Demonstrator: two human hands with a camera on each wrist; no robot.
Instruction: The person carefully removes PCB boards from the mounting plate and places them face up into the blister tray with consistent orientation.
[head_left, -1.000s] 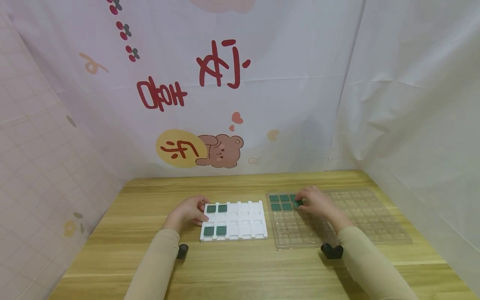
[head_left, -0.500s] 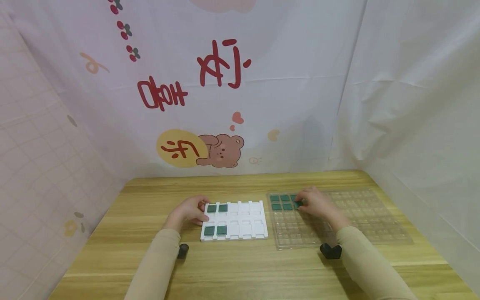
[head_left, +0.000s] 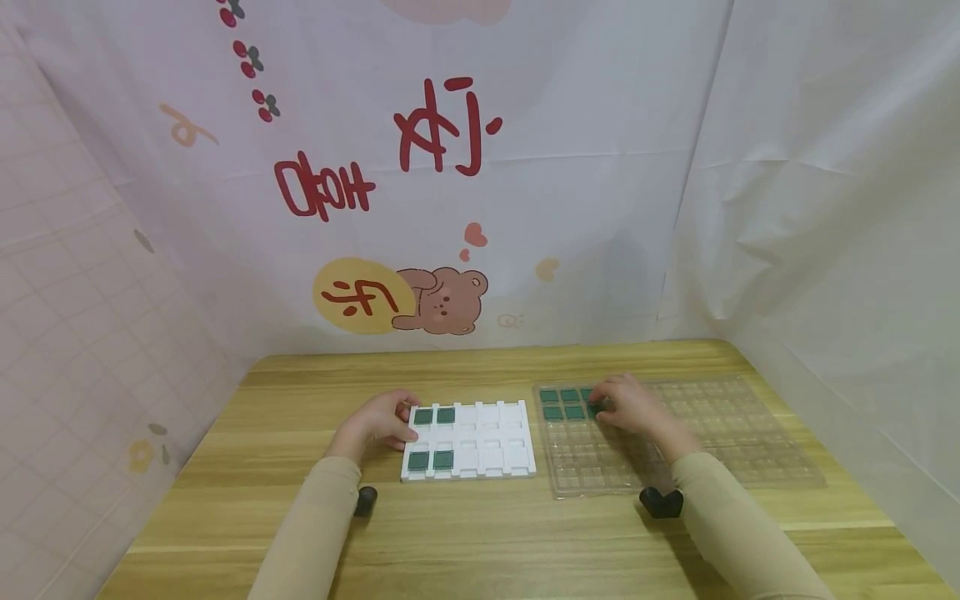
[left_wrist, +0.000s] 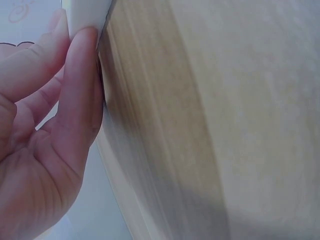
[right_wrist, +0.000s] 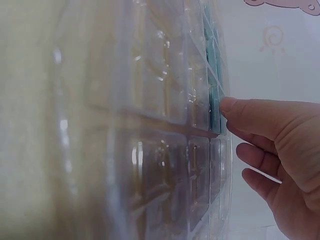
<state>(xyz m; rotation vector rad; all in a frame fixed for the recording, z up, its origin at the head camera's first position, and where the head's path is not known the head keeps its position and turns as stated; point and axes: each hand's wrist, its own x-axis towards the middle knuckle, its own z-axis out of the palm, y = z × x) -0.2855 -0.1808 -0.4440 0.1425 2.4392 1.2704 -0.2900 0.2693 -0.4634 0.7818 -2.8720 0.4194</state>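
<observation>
My left hand (head_left: 381, 422) holds the left edge of a white compartment tray (head_left: 487, 454); in the left wrist view my left hand (left_wrist: 50, 125) has its thumb and a finger pinching the white tray's corner (left_wrist: 86, 14). Four green chips (head_left: 433, 437) sit in that tray's left compartments. My right hand (head_left: 628, 403) rests on a clear plastic tray (head_left: 720, 442). One fingertip (right_wrist: 231, 106) of my right hand (right_wrist: 280, 150) touches a green chip (right_wrist: 214, 107) at the edge of the clear tray (right_wrist: 150, 125), while the other fingers stay loose and apart. More green chips (head_left: 562, 404) fill the clear tray's top-left cells.
Both trays lie side by side on a wooden table (head_left: 487, 533). Black wrist mounts (head_left: 662, 502) sit near the table's front. Printed cloth walls (head_left: 450, 208) close in the back and sides.
</observation>
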